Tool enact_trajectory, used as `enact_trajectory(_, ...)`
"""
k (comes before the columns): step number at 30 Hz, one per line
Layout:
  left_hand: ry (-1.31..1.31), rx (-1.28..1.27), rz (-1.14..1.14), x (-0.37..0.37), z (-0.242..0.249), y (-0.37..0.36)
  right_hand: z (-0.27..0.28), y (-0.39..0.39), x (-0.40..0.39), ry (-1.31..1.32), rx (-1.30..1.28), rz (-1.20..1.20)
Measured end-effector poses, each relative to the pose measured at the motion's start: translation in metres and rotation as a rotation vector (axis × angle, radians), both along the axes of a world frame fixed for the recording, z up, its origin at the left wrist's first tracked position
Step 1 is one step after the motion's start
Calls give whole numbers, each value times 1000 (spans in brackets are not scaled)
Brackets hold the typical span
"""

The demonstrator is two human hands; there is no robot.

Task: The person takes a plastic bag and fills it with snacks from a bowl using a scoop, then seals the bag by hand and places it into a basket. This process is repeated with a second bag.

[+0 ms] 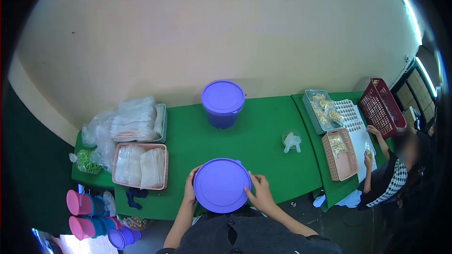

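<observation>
A round purple lidded tub (pixel 222 186) is at the table's front edge, right before my body, with its lid on. My left hand (pixel 190 186) grips its left side, the fingers partly hidden behind the rim. On the right side my right hand (pixel 261 193) holds the same tub, thumb at the lid's edge and fingers along the side. A second purple tub (pixel 222 104), also lidded, stands upright near the wall, apart from both hands.
Baskets of plastic bags (pixel 141 165) stand left on the green table (pixel 263 127). A clear cup holding plastic (pixel 292 142) is right of centre. Farther right, a person (pixel 393 169) works beside baskets of packed snacks (pixel 324 109). Stacked pink-lidded tubs (pixel 80 202) stand low at left.
</observation>
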State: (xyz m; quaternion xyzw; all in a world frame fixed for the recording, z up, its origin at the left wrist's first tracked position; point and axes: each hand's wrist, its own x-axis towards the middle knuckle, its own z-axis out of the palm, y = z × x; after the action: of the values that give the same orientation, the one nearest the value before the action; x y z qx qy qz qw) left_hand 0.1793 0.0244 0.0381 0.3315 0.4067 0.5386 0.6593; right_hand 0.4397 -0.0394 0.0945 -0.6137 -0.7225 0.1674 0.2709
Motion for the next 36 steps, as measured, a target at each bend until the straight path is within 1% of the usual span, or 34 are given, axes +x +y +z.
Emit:
enact_trajectory(1,23,19,29,2,0,-3,4,6,-2,2,-7,14)
enact_trajectory(3,44,26,76,0,-9,-8,12,16,-6,181,-143,-39)
enact_trajectory(4,69,25,74,-2,-18,-5,13,20,-9,130,-28,-58)
enact_trajectory(5,95,24,77,-6,-27,-6,12,24,-11,127,-36,-35)
enact_trajectory(6,93,18,106,-7,-24,-7,11,28,-13,432,-127,-89)
enact_trajectory(7,94,13,82,-4,-19,-8,10,32,-16,735,-227,-140)
enact_trajectory(8,98,8,64,-4,-15,-9,15,34,-19,1033,-305,-136)
enact_trajectory(9,103,5,101,-5,-13,-10,22,34,-20,1031,-326,-101)
enact_trajectory(11,297,200,161,-9,-12,-8,39,35,-16,1012,-190,-111)
enact_trajectory(12,311,235,186,-21,-21,-6,53,36,-8,949,-95,-123)
enact_trajectory(13,311,231,202,-34,-20,-5,69,39,1,884,-1,-140)
enact_trajectory(15,729,374,353,-62,-12,0,92,44,22,854,213,-259)
enact_trajectory(16,992,320,418,-72,-5,-1,97,48,30,850,205,-255)
enact_trajectory(17,1253,262,479,-83,1,-3,102,53,37,775,389,-347)
enact_trajectory(18,1251,258,482,-98,-3,-4,104,57,42,694,574,-435)
enact_trajectory(19,1474,162,497,-115,-10,-4,99,61,48,694,574,-430)
enact_trajectory(20,1694,58,505,-130,-17,-5,88,66,53,494,534,-450)
enact_trajectory(21,1692,56,508,-146,-27,-8,76,70,55,296,491,-469)
enact_trajectory(22,1642,3,441,-159,-37,-14,64,72,51,270,403,-411)
enact_trajectory(23,1590,-49,374,-165,-42,-17,34,77,56,104,463,-319)
enact_trajectory(24,1592,-51,374,-165,-37,-19,1,80,60,-61,519,-225)
enact_trajectory(26,1378,-209,455,-159,-18,-23,-38,76,56,-222,461,-94)
enact_trajectory(27,1380,-214,454,-160,-18,-23,-57,73,54,-221,456,-92)
enact_trajectory(29,1251,-62,592,-163,-18,-24,-86,70,49,-219,392,49)
enact_trajectory(30,1254,-67,594,-166,-22,-25,-94,70,47,-217,390,54)
enact_trajectory(32,1385,162,556,-172,-27,-24,-107,68,46,-176,173,69)
enact_trajectory(33,1386,163,555,-172,-25,-24,-108,69,46,-175,172,67)
enact_trajectory(35,1330,37,499,-173,-21,-23,-111,73,46,-230,8,64)
enact_trajectory(36,1330,38,499,-171,-9,-23,-115,73,48,-229,9,64)
